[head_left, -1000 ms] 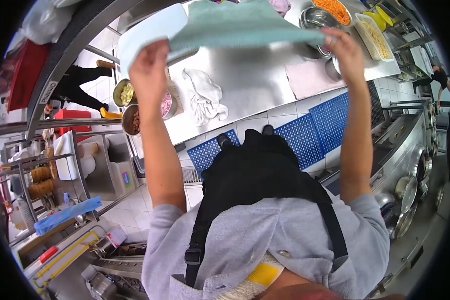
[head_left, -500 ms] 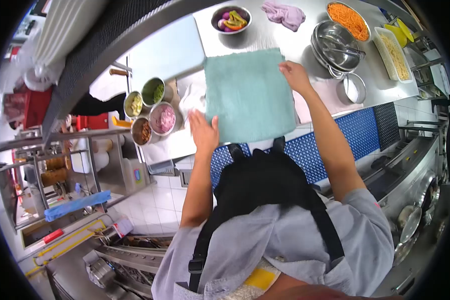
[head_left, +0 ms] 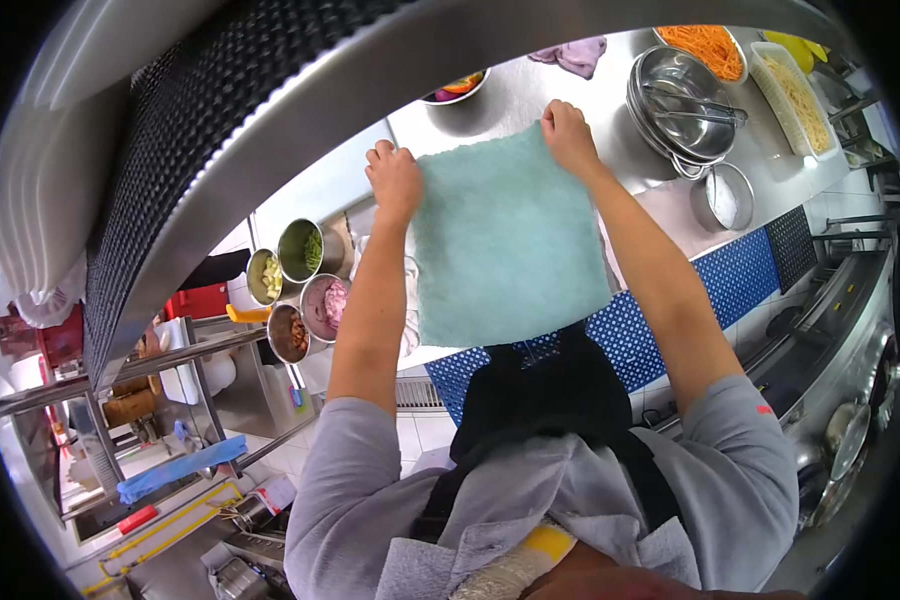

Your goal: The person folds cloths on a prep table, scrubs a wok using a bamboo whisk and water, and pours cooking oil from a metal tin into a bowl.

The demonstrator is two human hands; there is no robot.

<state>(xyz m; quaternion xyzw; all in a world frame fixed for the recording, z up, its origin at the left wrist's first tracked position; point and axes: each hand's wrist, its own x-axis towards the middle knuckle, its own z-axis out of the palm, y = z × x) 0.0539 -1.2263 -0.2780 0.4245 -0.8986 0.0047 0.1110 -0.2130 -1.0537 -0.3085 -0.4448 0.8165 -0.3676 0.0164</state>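
Note:
A pale green cloth (head_left: 505,240) is spread out in front of me, its near edge hanging past the table edge toward my apron. At the cloth's far left corner, my left hand (head_left: 395,180) has its fingers curled closed on the fabric. My right hand (head_left: 568,138) pinches the far right corner. Left of the cloth, a crumpled white cloth (head_left: 411,300) shows in part. Metal pots of chopped green vegetable (head_left: 312,250), pale pieces (head_left: 270,278), pink chopped onion (head_left: 335,300) and brown pieces (head_left: 298,335) cluster beyond my left forearm.
Nested metal bowls (head_left: 660,115) with tongs stand right of my right hand, near a small pot (head_left: 725,195) of white contents. Shredded carrot (head_left: 705,50) and a white basket (head_left: 818,140) lie behind. A metal shelf edge (head_left: 370,70) crosses above, over a purple cloth (head_left: 575,55).
My left hand has gone from open beside the cloth's left edge to closed on its far left corner. My right hand now grips the far right corner. The view has shifted under the shelf.

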